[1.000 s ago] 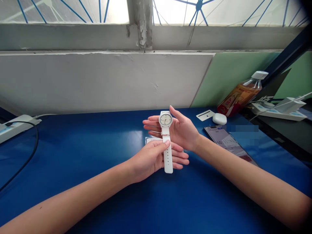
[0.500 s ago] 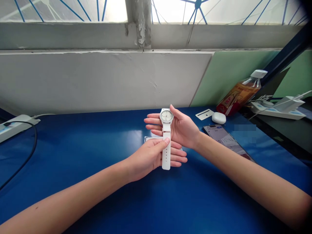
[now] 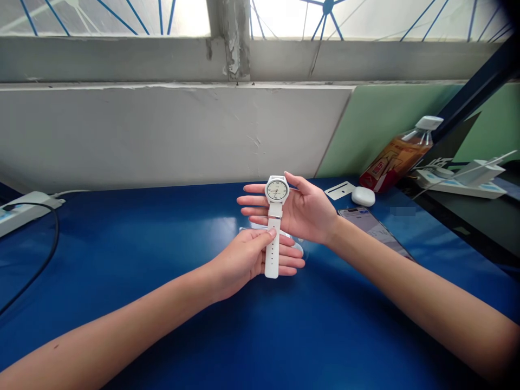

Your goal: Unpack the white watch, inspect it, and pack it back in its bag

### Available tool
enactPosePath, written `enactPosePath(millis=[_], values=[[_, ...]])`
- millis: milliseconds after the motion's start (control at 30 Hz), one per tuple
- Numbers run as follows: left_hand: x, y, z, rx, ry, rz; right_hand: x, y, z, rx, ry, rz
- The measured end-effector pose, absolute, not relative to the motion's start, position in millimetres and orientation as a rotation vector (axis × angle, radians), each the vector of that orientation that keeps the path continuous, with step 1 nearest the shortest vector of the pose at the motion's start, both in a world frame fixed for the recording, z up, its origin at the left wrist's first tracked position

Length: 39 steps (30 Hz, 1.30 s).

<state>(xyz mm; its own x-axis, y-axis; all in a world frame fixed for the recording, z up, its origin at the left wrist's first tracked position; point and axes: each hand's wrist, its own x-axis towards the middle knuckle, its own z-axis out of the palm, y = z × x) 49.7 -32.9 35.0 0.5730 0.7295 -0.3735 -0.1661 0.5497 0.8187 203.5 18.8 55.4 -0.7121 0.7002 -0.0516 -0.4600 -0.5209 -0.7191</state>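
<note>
A white wristwatch (image 3: pixel 277 190) with a round pale dial is held up over the blue table, its strap hanging down toward me. My left hand (image 3: pixel 247 254) pinches the perforated strap between the thumb on top and the flat, outstretched fingers beneath. Behind the watch case, my right hand (image 3: pixel 311 211) is open with its palm up and fingers spread to the left. The case lies against or just over those fingers; I cannot tell how firmly it rests there. Partly hidden behind both hands, a clear-and-white item (image 3: pixel 296 249) lies on the table.
On the right are a phone (image 3: pixel 376 230), a white earbud case (image 3: pixel 363 196), a white card (image 3: pixel 339 190) and a tilted drink bottle (image 3: pixel 396 157). Power strips (image 3: pixel 30 211) stand at both sides, with a black cable (image 3: pixel 54 244) at left. A wall (image 3: pixel 170 135) bounds the blue table (image 3: pixel 162 346).
The watch and both hands have shifted slightly left and up, and the dial faces me a little more. More of the clear-and-white item shows behind the hands. The left hand's pinch is the same.
</note>
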Motion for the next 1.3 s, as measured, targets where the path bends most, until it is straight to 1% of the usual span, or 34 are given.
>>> enactPosePath(millis=[333, 433, 533, 600, 867, 1300], values=[[47.5, -32.8, 33.5, 0.845, 0.736, 0.633, 204.0, 21.4, 53.7, -0.489, -0.803, 2.165], [47.3, -33.6, 33.5, 0.89, 0.739, 0.688, 203.7, 22.9, 51.5, -0.562, -0.792, 2.036], [47.6, -34.3, 33.9, 0.914, 0.752, 0.714, 202.2, 23.4, 48.1, -0.658, -0.87, 1.867], [47.6, -34.5, 34.2, 0.912, 0.754, 0.709, 200.7, 22.0, 47.3, -0.691, -0.936, 1.807], [48.0, -34.7, 31.6, 0.948, 0.725, 0.655, 197.8, 12.7, 54.3, -0.577, -1.132, 1.968], [45.6, -32.5, 28.1, 0.886, 0.605, 0.562, 204.3, 19.1, 53.9, -0.517, -0.968, 2.137]])
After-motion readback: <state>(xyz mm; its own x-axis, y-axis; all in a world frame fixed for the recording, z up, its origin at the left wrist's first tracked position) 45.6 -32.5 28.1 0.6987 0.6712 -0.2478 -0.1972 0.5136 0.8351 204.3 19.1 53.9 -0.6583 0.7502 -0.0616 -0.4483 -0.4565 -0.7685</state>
